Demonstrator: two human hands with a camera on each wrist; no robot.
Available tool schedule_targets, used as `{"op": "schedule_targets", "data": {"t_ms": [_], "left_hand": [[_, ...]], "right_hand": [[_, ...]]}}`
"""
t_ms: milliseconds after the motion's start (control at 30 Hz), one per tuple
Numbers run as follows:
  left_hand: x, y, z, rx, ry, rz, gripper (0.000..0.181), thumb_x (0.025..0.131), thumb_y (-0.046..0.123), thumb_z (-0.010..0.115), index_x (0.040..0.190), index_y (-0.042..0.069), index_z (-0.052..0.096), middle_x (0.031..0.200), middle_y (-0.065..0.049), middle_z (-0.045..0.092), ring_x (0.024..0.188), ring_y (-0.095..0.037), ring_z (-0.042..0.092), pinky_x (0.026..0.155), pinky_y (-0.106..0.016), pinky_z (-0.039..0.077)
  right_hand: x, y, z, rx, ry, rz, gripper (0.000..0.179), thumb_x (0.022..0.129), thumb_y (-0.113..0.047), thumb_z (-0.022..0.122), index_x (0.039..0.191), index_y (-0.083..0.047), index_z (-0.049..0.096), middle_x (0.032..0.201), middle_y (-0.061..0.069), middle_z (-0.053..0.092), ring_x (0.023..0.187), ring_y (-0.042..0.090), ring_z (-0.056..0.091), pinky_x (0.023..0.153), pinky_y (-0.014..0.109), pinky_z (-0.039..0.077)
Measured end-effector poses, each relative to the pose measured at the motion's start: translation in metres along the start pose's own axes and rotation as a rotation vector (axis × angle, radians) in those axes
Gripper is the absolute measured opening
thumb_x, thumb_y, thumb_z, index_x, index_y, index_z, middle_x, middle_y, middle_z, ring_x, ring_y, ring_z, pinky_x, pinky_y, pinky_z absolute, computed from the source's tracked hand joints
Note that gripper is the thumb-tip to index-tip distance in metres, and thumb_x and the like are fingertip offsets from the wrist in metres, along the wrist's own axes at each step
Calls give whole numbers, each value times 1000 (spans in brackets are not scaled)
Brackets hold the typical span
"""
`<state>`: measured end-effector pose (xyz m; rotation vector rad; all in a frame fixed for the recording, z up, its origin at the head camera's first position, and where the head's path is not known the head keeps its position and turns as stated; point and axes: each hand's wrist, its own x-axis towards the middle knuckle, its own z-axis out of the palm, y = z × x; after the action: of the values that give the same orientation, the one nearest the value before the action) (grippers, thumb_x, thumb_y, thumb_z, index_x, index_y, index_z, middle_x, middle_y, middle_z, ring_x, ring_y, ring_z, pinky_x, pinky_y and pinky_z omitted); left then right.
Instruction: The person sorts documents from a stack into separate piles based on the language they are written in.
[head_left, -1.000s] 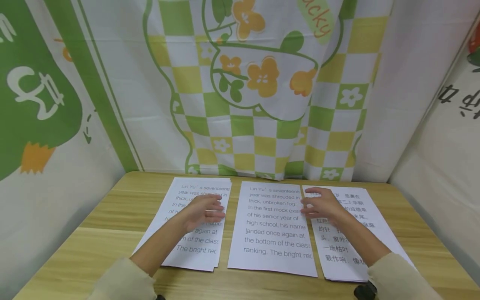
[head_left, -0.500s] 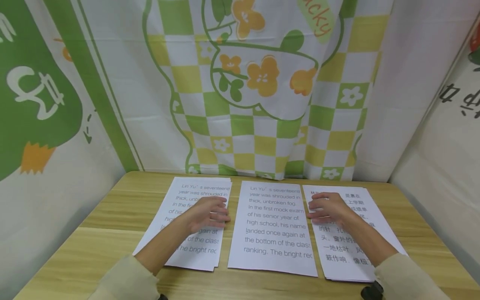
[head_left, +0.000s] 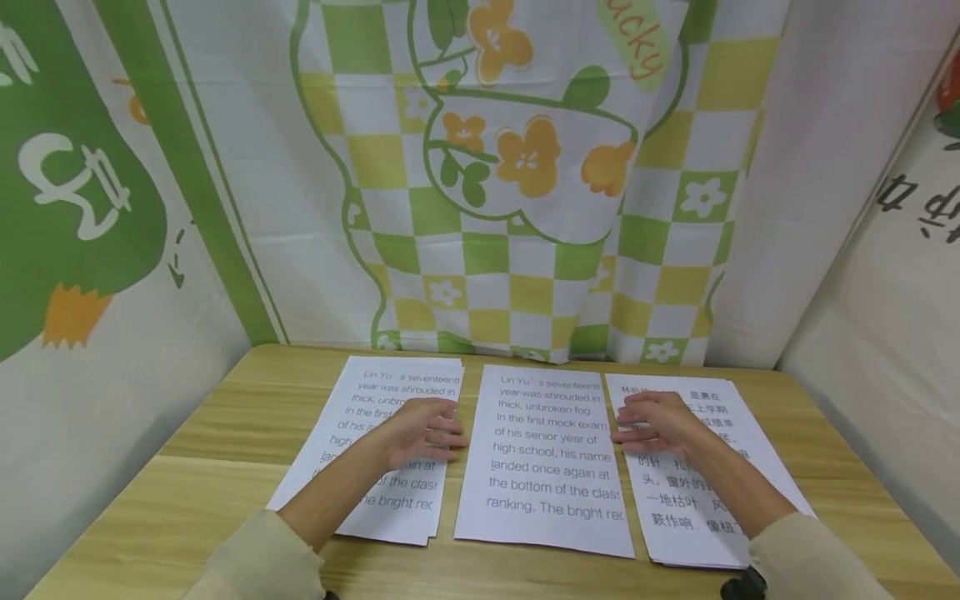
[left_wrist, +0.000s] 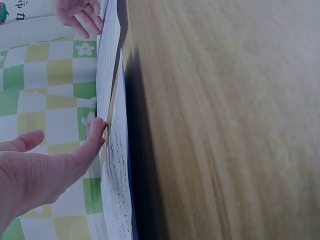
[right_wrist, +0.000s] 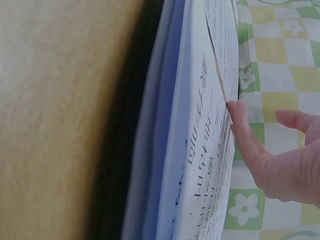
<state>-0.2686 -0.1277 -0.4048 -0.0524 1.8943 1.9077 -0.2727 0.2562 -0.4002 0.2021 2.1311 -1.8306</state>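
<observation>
Three lots of printed paper lie side by side. The left sheets (head_left: pixel 401 527) and the middle sheet (head_left: pixel 547 467) bear English text; the right stack (head_left: pixel 693 533) bears Chinese characters. My left hand (head_left: pixel 422 433) is over the right side of the left sheets, its fingers towards the middle sheet. Over the right stack's left edge is my right hand (head_left: pixel 660 422), fingers pointing left. Both hands hold nothing, their fingers loosely extended and thumbs apart. In the wrist views the left fingertips (left_wrist: pixel 101 122) and right fingertips (right_wrist: pixel 234 106) are close to the paper; I cannot tell whether they touch.
The papers rest on a wooden table (head_left: pixel 195 492). Behind its back edge hangs a checked, flowered curtain (head_left: pixel 487 275). Printed cloth walls (head_left: pixel 877 333) stand on both sides. In the right wrist view the right stack shows several layers.
My right hand has drawn back slightly to the right, off the middle sheet's edge. My left hand has shifted a little right and nearer to me. The papers stay in place.
</observation>
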Motion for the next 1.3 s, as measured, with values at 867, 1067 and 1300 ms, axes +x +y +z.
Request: {"op": "schedule_targets", "data": {"t_ms": [867,1067,1300], "left_hand": [[-2,-6,5,-8,4,7,45,107,16,46,143,-11,41,132,-38,57,120,-49,64,96,-54,59],[-2,-5,6,-17,2,8,47,107,16,46,145,-11,40,133,-39,56,120,-49,63,95,-54,59],[-1,-4,6,-30,-3,0,47,106,15,47,144,-11,40,133,-39,56,120,-49,63,96,-54,59]], "right_hand": [[-1,3,2,54,-3,4,59,107,-6,47,157,13,21,136,36,55,97,31,76,86,45,64],[0,5,1,63,-7,10,60,106,-3,49,156,13,21,133,34,57,98,31,75,89,46,63],[0,4,2,97,-3,23,64,102,0,56,156,12,23,122,27,65,96,26,74,90,45,63]]}}
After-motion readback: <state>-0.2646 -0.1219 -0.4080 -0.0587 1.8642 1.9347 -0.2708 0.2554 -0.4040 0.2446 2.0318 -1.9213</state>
